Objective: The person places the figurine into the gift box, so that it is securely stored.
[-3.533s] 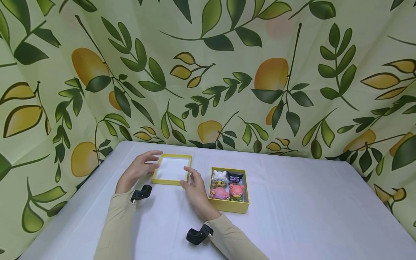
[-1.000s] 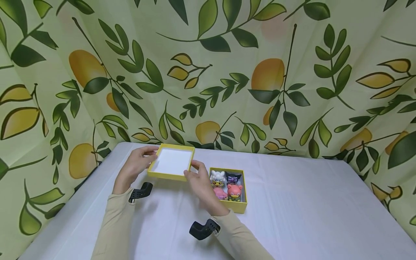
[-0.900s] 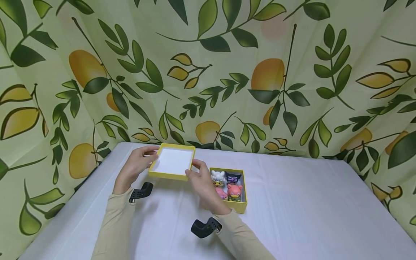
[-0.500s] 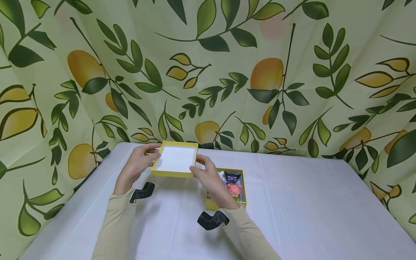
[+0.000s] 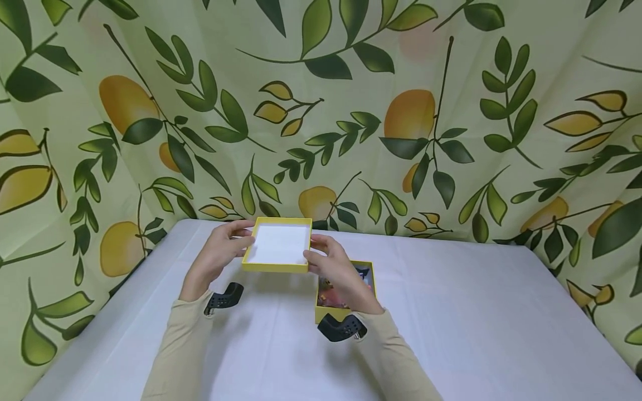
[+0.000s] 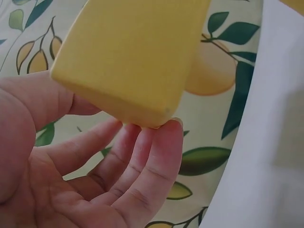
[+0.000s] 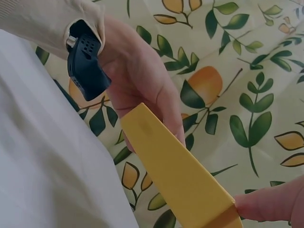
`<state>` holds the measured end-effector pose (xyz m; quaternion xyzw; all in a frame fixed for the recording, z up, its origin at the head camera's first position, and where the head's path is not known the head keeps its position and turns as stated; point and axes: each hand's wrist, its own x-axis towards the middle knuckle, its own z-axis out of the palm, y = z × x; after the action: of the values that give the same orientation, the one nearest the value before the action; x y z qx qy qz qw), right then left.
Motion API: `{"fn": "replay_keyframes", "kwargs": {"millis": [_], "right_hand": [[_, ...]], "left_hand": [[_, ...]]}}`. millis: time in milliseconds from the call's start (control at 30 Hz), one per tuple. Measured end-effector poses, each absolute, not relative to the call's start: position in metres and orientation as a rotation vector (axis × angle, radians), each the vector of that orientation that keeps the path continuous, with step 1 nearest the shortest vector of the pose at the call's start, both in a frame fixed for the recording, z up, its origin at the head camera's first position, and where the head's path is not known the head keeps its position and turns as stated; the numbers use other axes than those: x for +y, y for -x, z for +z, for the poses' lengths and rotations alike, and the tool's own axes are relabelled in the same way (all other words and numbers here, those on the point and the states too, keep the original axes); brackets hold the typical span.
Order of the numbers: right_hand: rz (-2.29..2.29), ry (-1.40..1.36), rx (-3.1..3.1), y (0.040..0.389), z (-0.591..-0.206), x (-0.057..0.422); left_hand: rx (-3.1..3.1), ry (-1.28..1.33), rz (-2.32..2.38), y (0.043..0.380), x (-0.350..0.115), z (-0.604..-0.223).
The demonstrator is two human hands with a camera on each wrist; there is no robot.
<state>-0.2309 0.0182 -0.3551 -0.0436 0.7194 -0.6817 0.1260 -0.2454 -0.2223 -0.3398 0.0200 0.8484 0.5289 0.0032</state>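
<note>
A shallow yellow box lid (image 5: 276, 268) with a white inside is held above the table, hollow side toward the head camera. My left hand (image 5: 219, 252) pinches its left side, and my right hand (image 5: 341, 268) grips its right side. From the left wrist view, the left hand's fingertips (image 6: 164, 137) press against the end of the lid's yellow outside. The right wrist view has the right thumb (image 7: 270, 202) at one corner of it, with the left hand beyond. Under my right forearm stands a yellow box (image 5: 327, 316) with small toy figures (image 5: 331, 296), partly hidden by that hand.
A white cloth (image 5: 481, 312) covers the table. Behind it hangs a curtain (image 5: 346, 156) printed with leaves and fruit. Black wrist cameras (image 5: 224, 297) sit on both of my wrists.
The lid lay on the table 3.5 s ago with both hands beside it. Now it is raised and has shifted right, and my right hand covers more of the box of figures.
</note>
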Motion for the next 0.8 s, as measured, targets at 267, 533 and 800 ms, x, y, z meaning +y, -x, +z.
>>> {"fn": "replay_keyframes", "kwargs": {"millis": [267,533,800], "right_hand": [[-1.952,0.173,2.115,0.229,-0.353,0.034],[-1.928,0.221,2.134,0.224,-0.356,0.053],[-1.913,0.301,2.099,0.220,-0.359,0.081]], "left_hand": [[2.671,-0.054,1.646,0.245,-0.210,-0.339],[2.648,-0.127,1.657,0.243,-0.199,-0.337],[2.600,-0.225,1.694,0.242,-0.183,-0.339]]}}
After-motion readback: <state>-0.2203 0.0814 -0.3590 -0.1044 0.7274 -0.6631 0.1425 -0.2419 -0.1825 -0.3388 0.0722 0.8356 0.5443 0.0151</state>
